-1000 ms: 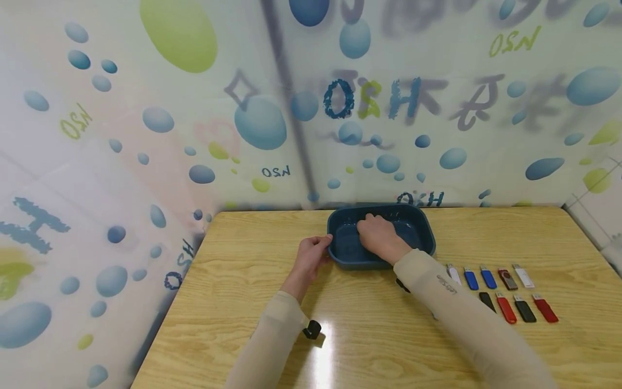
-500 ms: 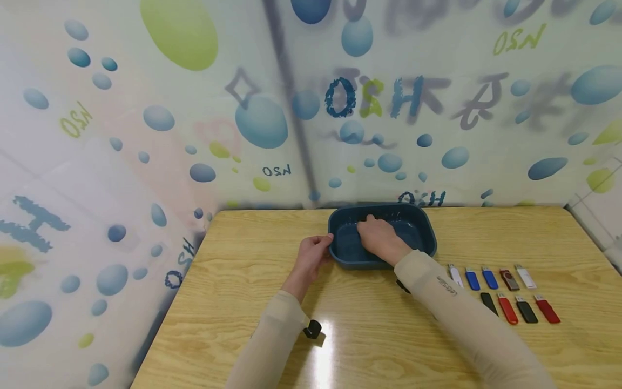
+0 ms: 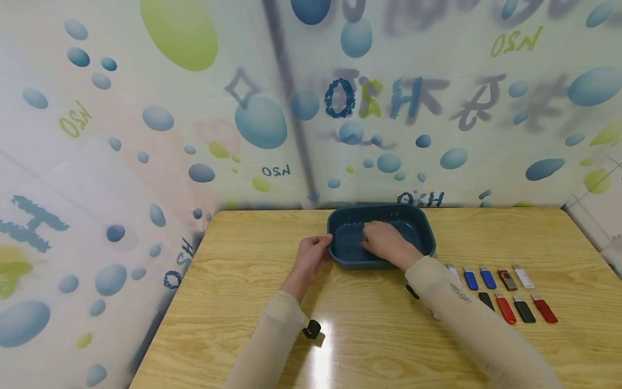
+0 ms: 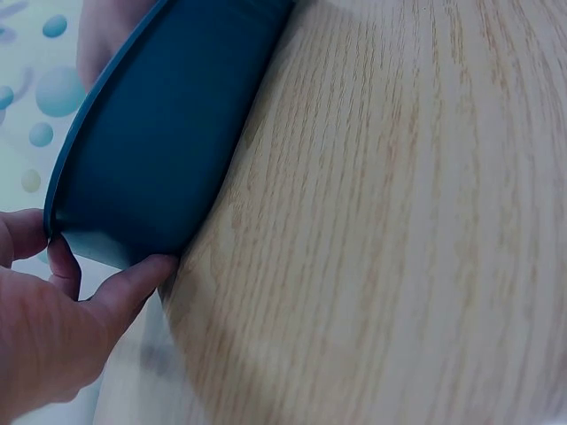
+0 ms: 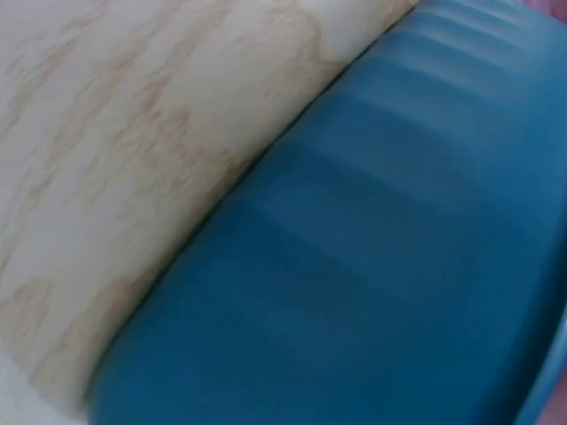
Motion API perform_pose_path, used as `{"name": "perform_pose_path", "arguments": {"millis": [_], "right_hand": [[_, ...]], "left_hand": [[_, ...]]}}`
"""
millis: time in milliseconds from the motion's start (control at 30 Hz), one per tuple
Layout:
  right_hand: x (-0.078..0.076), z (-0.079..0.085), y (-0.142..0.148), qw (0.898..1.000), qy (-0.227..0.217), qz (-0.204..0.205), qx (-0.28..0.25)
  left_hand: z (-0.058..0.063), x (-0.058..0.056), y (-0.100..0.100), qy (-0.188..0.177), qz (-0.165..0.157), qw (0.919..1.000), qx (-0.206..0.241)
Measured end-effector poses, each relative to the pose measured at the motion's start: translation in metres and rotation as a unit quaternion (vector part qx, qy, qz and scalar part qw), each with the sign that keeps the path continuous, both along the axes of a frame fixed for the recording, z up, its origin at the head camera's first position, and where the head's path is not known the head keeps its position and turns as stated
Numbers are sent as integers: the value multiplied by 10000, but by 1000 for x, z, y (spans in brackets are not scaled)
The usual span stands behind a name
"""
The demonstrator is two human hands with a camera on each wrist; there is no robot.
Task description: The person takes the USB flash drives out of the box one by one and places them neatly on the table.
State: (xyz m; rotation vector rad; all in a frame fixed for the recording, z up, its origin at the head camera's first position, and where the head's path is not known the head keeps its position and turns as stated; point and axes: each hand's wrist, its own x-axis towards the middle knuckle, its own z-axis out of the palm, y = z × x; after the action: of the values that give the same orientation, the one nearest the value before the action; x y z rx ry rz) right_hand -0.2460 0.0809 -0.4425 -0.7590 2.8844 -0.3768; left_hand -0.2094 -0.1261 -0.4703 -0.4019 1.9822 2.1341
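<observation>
A dark blue plastic basin (image 3: 347, 265) stands on the wooden table near the wall. My left hand (image 3: 311, 256) grips its left end; in the left wrist view, one finger of the left hand (image 4: 62, 328) is at the rim and another digit presses low on the outer wall. Inside the basin is my right hand (image 3: 386, 240), fingers curled. A small green thing (image 3: 367, 223) shows just past its fingers, apparently held; its kind is hidden. The right wrist view is blurred and shows mostly the outer wall of the basin (image 5: 354, 230).
Right of the basin, several USB sticks lie in two rows, among them a blue one (image 3: 470, 279), a red one (image 3: 505, 308) and a white one (image 3: 524, 276). My right sleeve (image 3: 466, 308) partly covers the rows. A patterned wall (image 3: 272, 183) rises behind the table (image 3: 233, 281).
My right hand has shifted slightly right and toward me within the basin, and the green thing has come into sight past its fingers. The left hand and basin have stayed put.
</observation>
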Motion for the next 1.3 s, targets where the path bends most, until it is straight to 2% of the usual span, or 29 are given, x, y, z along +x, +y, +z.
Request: {"name": "perform_pose_path", "arguments": {"millis": [100, 200, 300, 433, 667, 867, 1033, 1300], "right_hand": [[2, 2, 5, 9988, 1, -477, -138], [4, 4, 10, 9955, -15, -946, -53], [7, 4, 13, 9931, -165, -1159, 81], [9, 0, 14, 9927, -379, -1134, 136], [8, -7, 11, 9956, -283, -895, 47], [7, -6, 12, 9956, -393, -856, -2], [9, 4, 17, 9936, -507, -968, -299], [15, 29, 33, 9900, -384, -1003, -912]], "left_hand": [[0, 1, 0, 27, 8, 10000, 9], [-1, 2, 1, 51, 15, 10000, 34], [-2, 2, 1, 39, 12, 10000, 51], [0, 3, 1, 24, -19, 10000, 79], [2, 2, 2, -18, -52, 10000, 54], [1, 1, 3, 10, -19, 10000, 51], [1, 1, 3, 53, 33, 10000, 46], [2, 1, 0, 54, -41, 9999, 107]]}}
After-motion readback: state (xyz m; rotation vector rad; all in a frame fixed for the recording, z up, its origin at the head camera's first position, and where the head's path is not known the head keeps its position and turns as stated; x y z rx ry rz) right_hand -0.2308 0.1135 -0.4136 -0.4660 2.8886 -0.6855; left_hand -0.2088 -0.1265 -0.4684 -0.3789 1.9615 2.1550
